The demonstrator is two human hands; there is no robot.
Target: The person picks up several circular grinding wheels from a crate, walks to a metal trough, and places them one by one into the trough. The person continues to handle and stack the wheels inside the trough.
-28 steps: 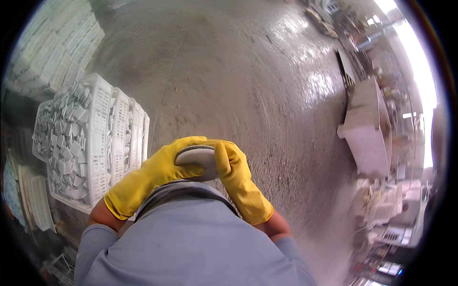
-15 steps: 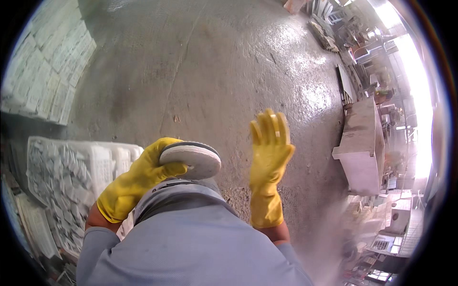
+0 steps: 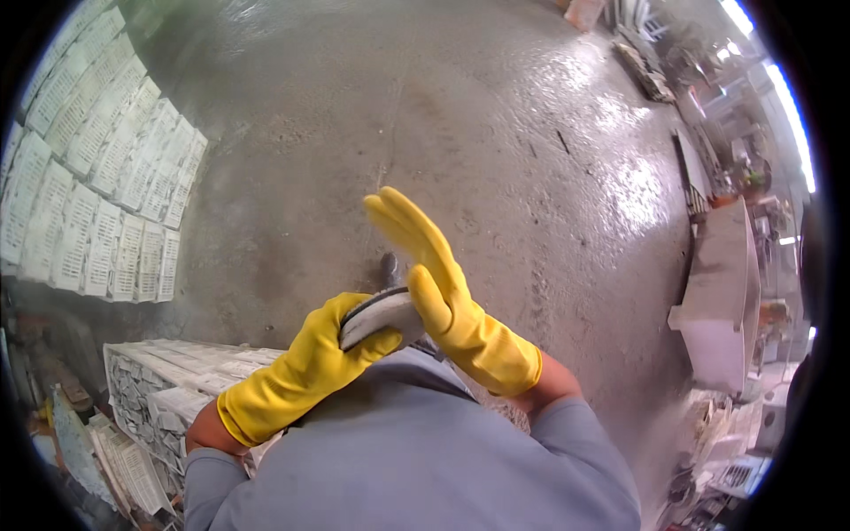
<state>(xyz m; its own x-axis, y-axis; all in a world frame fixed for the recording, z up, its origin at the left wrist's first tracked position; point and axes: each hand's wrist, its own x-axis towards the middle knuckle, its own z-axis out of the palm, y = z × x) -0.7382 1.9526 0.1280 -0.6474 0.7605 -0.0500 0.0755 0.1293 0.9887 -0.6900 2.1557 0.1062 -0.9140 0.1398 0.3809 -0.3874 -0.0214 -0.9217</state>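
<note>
In a yellow-gloved left hand [image 3: 329, 343], a round, dark-rimmed grey pad [image 3: 381, 320] is held near mid-frame.
White crates [image 3: 97, 186] are stacked at upper left, more crates [image 3: 190, 372] at lower left; the pad's left side is grasped by the left fingers; the gloved right hand [image 3: 453, 301] is raised at its right edge, fingers outstretched and released; a pale box [image 3: 722, 296] is seen at right.

I'm in an industrial workshop: wet grey floor [image 3: 292, 177], stacks of white slotted crates [image 3: 106, 159], pale pieces [image 3: 137, 398] crated at my left.
</note>
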